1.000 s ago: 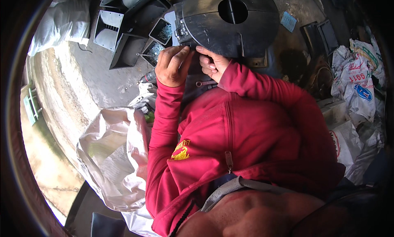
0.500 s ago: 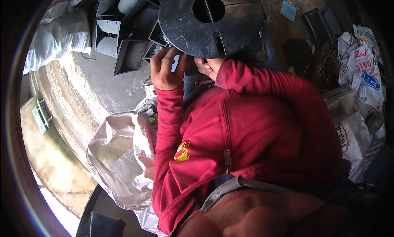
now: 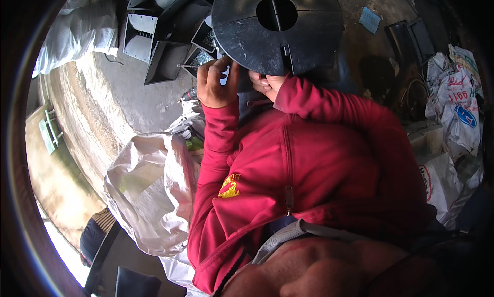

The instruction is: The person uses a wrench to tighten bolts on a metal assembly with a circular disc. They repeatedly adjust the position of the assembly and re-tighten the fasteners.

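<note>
A large black round disc (image 3: 234,37) with a hole in its middle and a slot at its near edge lies in front of me. My left hand (image 3: 216,83) is at the disc's near left edge, fingers bent and closed toward the thumb. Whatever they pinch is too small or hidden to name. Just right of it, my right hand (image 3: 267,83) is curled close under the rim beside the slot. The disc and my sleeve hide part of it, and what it grips cannot be made out. A wrench-like metal tool (image 3: 256,102) lies below my right hand.
Black bins (image 3: 167,63) stand at the far left, some holding small metal parts (image 3: 201,59). A power drill (image 3: 190,94) lies left of my left wrist. An open white sack (image 3: 146,189) stands at my left; printed white bags (image 3: 453,96) lie at the right.
The whole view has shifted slightly, so the disc and hands sit further right. Both hands stay at the disc's near edge. A dark shape with a striped part has appeared at the lower left.
</note>
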Motion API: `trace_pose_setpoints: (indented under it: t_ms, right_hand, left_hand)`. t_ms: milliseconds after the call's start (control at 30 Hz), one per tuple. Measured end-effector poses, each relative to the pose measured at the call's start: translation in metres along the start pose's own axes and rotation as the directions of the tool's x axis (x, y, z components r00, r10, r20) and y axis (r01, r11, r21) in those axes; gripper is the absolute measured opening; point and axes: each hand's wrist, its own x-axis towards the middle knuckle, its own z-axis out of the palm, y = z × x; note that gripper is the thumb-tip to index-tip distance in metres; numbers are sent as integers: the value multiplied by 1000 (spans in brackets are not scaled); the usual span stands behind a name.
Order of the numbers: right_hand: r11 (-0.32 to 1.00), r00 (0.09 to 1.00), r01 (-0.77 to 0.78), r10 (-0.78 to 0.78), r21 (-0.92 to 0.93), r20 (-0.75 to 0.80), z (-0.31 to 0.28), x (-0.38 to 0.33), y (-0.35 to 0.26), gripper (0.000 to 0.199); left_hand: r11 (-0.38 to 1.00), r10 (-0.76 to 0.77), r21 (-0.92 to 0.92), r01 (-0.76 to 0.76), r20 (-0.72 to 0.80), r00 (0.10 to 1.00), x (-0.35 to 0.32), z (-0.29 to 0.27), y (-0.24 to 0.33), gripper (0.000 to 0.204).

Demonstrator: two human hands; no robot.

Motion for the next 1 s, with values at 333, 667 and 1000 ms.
trace_pose_setpoints:
  t_ms: [333,667,1000]
  right_hand:
    - [981,985,-91,113,170,-128,6,3,-1,20]
    - [990,957,-124,137,66,-255,24,2,-15,26]
    - [994,987,-106,108,21,-119,15,7,-14,31]
  left_hand:
    - [999,-31,-45,29,-54,998,-3,0,1,23]
    - [998,33,-47,-36,-47,998,2,0,-1,27]
    - [983,142,-106,-153,-101,985,9,-8,-5,25]
